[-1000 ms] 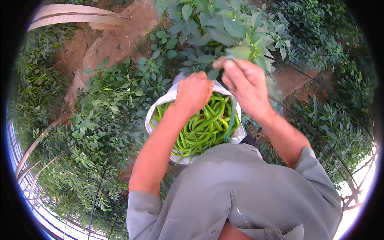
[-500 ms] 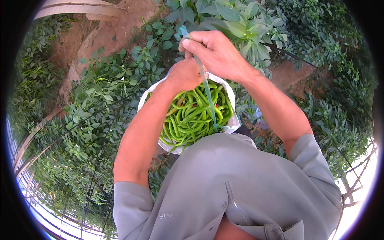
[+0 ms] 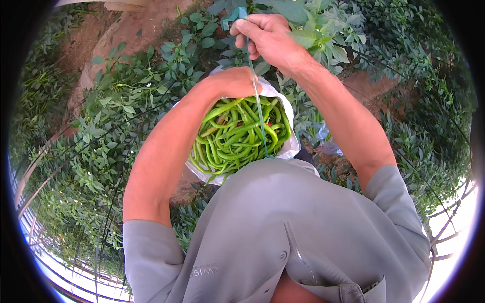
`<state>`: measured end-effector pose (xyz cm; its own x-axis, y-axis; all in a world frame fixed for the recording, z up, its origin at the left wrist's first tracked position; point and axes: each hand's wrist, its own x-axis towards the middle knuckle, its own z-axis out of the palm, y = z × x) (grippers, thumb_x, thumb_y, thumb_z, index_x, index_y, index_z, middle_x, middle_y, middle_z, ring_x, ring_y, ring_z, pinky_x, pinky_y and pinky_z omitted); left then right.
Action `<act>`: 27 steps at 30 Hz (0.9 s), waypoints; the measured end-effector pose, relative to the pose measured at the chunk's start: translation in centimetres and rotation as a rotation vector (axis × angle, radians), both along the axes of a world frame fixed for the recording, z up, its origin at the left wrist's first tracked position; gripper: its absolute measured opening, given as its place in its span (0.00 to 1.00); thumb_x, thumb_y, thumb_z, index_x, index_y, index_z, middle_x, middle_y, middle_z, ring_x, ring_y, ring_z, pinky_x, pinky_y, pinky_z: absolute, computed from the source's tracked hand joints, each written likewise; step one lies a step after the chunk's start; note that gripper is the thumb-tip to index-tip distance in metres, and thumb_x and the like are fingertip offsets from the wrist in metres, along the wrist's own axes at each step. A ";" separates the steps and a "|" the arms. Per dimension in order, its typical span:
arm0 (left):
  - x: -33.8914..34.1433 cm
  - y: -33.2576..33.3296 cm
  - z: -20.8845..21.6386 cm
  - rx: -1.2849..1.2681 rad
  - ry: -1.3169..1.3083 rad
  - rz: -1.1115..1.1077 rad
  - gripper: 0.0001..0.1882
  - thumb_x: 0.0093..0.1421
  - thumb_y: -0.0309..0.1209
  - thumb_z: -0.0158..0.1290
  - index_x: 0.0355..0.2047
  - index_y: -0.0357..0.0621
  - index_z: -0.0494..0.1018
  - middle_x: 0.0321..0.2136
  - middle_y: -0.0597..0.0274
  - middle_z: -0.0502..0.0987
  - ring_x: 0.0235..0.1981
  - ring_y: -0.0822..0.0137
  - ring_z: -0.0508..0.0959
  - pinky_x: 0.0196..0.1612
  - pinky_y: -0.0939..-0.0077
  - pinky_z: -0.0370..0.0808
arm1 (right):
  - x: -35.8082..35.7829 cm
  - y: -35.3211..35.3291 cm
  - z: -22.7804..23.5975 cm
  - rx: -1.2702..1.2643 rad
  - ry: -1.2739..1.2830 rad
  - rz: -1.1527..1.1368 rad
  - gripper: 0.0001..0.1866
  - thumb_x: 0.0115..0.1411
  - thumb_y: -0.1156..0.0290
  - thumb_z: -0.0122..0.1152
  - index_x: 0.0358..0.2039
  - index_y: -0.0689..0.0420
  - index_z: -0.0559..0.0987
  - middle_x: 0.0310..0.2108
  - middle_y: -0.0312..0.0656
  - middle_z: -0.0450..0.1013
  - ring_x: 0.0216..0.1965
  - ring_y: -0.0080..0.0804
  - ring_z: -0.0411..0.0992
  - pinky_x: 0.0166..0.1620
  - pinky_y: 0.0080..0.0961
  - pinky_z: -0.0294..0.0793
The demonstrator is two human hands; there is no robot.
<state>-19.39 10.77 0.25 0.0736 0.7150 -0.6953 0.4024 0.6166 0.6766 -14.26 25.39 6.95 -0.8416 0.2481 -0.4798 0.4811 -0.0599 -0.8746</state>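
Note:
A white sack [image 3: 289, 108] full of long green peppers [image 3: 237, 136] stands in front of my knees, its mouth wide. High above its far side, my right hand [image 3: 268, 38] pinches a thin teal plastic strip [image 3: 260, 113] near its top end. From there the strip runs taut across the peppers to the sack's near rim. My left hand [image 3: 237, 82] is bent over the far rim, touching the sack; its fingers are hidden from view. A few reddish peppers show among the green ones.
Leafy pepper plants [image 3: 116, 121] crowd both sides and the far edge. Bare brown soil [image 3: 131, 43] shows at upper left. A crumpled clear plastic piece [image 3: 326, 141] lies right of the sack. Thin dark strings [image 3: 369, 68] cross the plants.
My right hand has risen away from my left, drawing the strip tighter and straighter. My left hand has moved down onto the far rim, with its elbow swung outward to the left.

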 end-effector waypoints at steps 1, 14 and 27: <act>-0.1 -0.2 0.3 -0.009 -0.030 0.039 0.18 0.58 0.42 0.63 0.35 0.36 0.84 0.38 0.44 0.87 0.42 0.44 0.86 0.46 0.49 0.79 | 0.1 0.2 -0.5 -0.019 0.001 -0.018 0.17 0.78 0.59 0.56 0.44 0.60 0.86 0.31 0.34 0.79 0.26 0.16 0.70 0.32 0.20 0.77; -0.7 -1.1 0.8 0.082 0.105 0.124 0.12 0.63 0.38 0.63 0.40 0.44 0.87 0.35 0.50 0.87 0.36 0.49 0.85 0.43 0.56 0.79 | -1.3 1.7 -2.0 -0.167 -0.078 -0.036 0.19 0.78 0.56 0.54 0.48 0.60 0.81 0.35 0.33 0.77 0.31 0.18 0.73 0.41 0.22 0.82; 1.3 -3.1 -0.2 0.129 -0.135 0.539 0.12 0.56 0.31 0.63 0.35 0.34 0.82 0.27 0.57 0.80 0.33 0.69 0.79 0.38 0.65 0.75 | -1.2 1.6 -6.3 -0.374 -0.096 -0.206 0.15 0.80 0.60 0.53 0.48 0.58 0.82 0.35 0.33 0.78 0.31 0.15 0.74 0.41 0.22 0.84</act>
<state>-18.08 7.66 0.01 -0.2430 0.7546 -0.6095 -0.0415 0.6197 0.7837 -15.47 27.01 0.67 -0.7396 0.2003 -0.6426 0.5043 -0.4674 -0.7261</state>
